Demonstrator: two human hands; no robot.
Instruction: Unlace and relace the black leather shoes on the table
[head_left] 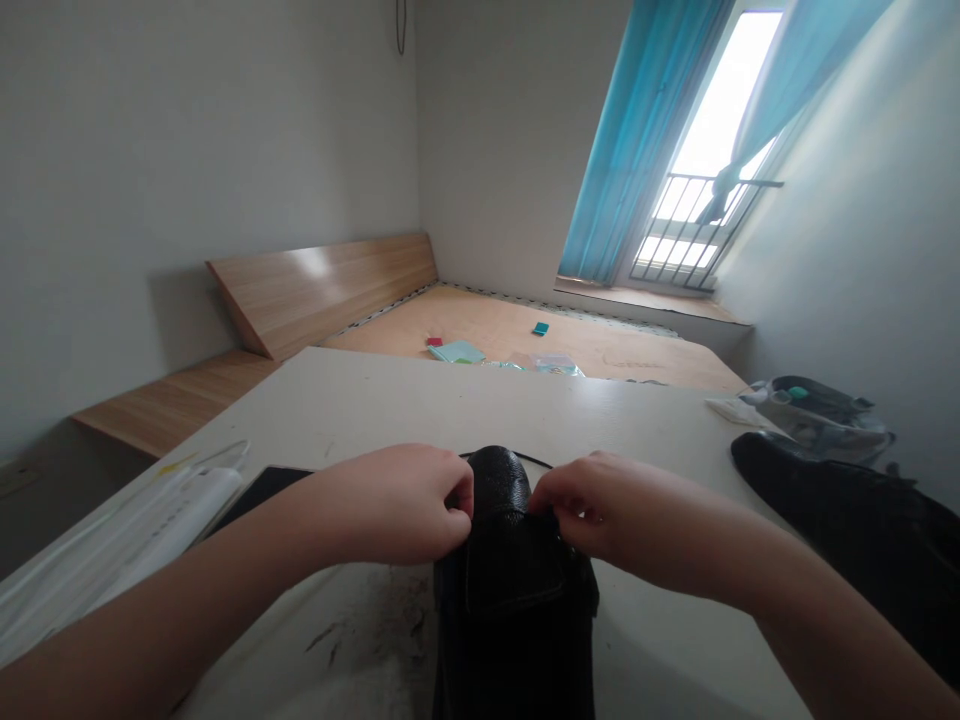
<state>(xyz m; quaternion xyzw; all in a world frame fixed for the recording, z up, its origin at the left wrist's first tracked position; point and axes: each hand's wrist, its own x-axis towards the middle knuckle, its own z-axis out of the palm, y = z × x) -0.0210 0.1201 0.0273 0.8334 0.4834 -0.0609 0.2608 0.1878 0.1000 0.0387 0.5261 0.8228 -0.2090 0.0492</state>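
Note:
A black leather shoe [506, 570] stands in front of me on the white table, its rounded, shiny toe pointing away. My left hand [420, 505] is at the shoe's left side, thumb and fingertips closed in a pinch. On the other side my right hand [592, 500] pinches close to the seam behind the toe. A thin dark cord [529, 459], seemingly the shoelace, curves behind the toe from one hand to the other. The fingers hide most of what they grip. A second black shoe [840, 500] lies at the table's right side.
On the left, a white object in clear plastic [180, 505] lies beside a dark flat device [259, 490]. A clear bag [817, 415] sits at the right edge. Beyond the white table [390, 395] is a bed base [615, 340] with small packets.

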